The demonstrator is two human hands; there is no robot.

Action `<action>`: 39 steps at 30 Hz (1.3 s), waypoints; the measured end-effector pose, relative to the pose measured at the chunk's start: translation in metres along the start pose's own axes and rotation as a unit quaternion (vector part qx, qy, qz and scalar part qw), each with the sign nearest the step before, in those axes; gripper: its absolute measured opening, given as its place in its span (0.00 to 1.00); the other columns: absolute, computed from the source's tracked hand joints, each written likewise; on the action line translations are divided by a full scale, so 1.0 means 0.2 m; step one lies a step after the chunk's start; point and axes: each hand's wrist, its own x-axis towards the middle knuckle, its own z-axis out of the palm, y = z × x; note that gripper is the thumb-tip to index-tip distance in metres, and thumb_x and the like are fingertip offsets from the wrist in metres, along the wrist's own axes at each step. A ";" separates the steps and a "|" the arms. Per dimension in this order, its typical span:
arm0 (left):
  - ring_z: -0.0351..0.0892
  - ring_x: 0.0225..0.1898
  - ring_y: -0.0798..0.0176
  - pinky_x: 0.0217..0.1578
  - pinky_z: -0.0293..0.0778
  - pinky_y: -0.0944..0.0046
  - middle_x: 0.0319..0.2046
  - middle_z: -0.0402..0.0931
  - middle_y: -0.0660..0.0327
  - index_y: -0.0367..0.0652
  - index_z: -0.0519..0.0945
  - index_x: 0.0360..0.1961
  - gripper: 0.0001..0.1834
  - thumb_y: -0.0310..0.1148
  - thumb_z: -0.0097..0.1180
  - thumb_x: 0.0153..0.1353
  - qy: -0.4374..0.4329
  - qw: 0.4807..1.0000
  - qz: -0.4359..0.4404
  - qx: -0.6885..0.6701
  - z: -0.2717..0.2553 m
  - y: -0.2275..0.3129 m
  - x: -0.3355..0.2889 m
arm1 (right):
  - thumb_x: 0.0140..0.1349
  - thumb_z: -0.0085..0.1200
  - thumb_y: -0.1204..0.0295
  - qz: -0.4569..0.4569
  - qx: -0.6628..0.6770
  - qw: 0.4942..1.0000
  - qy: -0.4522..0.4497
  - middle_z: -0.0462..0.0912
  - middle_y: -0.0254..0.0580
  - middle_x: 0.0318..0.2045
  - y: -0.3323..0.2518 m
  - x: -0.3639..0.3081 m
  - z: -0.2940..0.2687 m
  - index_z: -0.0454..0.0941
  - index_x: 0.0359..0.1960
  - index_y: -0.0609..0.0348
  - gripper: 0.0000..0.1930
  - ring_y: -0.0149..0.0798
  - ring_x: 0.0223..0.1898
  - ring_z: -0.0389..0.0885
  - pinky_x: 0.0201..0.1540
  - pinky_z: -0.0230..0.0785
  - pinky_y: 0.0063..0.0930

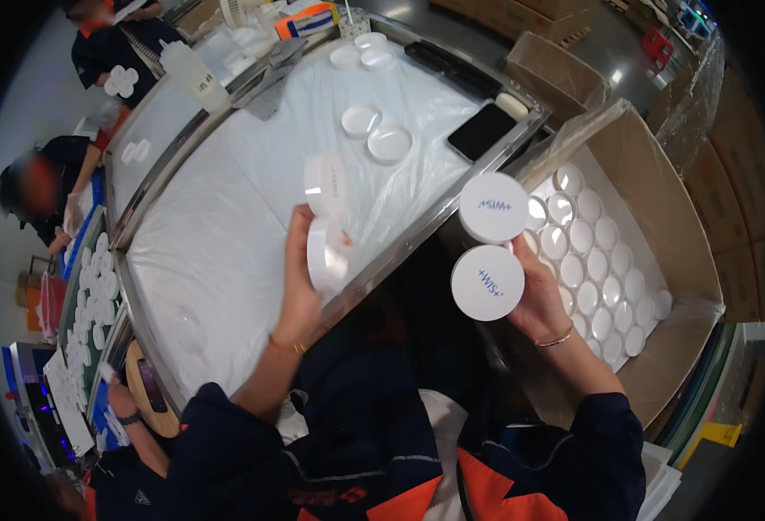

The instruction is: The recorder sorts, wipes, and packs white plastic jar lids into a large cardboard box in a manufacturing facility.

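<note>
My left hand [297,282] is closed round two round white lids, seen nearly edge-on: an upper lid [325,184] and a lower lid [326,253] touching or nearly so. They are held above the near part of the film-covered table [226,226]. Two more round white lids, an upper one [493,207] and a lower one [488,283], face up with blue print in my right hand [540,300]. That hand's thumb shows beside them; its other fingers are mostly hidden. It is next to an open carton [660,165] with rows of similar round white pieces [595,260].
Loose round lids [389,144] lie on the table near a black phone [481,132], with a squeeze bottle [195,76] at the far left. A metal rim [417,230] edges the table. People [48,187] work at the left beside a green tray [91,300] of white pieces.
</note>
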 end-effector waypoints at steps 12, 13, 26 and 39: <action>0.74 0.41 0.41 0.43 0.69 0.49 0.39 0.76 0.44 0.40 0.76 0.42 0.13 0.21 0.47 0.56 0.084 0.761 0.196 0.613 -0.53 -0.59 1.68 | 0.69 0.49 0.64 0.015 0.045 0.998 -0.044 0.77 0.30 0.47 0.04 0.05 -0.07 0.66 0.59 0.53 0.19 0.24 0.45 0.77 0.50 0.72 0.23; 0.76 0.42 0.40 0.43 0.70 0.47 0.41 0.77 0.43 0.40 0.76 0.43 0.15 0.20 0.46 0.54 0.066 0.746 0.193 0.634 -0.63 -0.60 1.80 | 0.69 0.50 0.63 0.010 0.028 0.999 -0.033 0.78 0.29 0.46 0.00 0.03 -0.03 0.66 0.59 0.53 0.20 0.24 0.45 0.77 0.49 0.72 0.22; 0.73 0.40 0.50 0.42 0.70 0.58 0.40 0.73 0.53 0.42 0.68 0.60 0.30 0.15 0.47 0.54 -0.125 0.783 0.132 0.595 -0.50 -0.28 1.44 | 0.61 0.52 0.74 -0.283 -0.831 0.349 0.327 0.79 0.43 0.34 -0.98 -0.42 -1.43 0.71 0.39 0.57 0.07 0.45 0.37 0.77 0.39 0.67 0.39; 0.67 0.46 0.47 0.54 0.60 0.52 0.40 0.70 0.52 0.46 0.69 0.62 0.34 0.18 0.55 0.50 -0.387 0.637 0.267 0.611 -0.03 -0.13 1.07 | 0.57 0.48 0.74 -0.055 -0.865 0.290 0.406 0.81 0.52 0.39 -0.98 -0.65 -2.02 0.76 0.47 0.56 0.15 0.54 0.42 0.79 0.47 0.70 0.46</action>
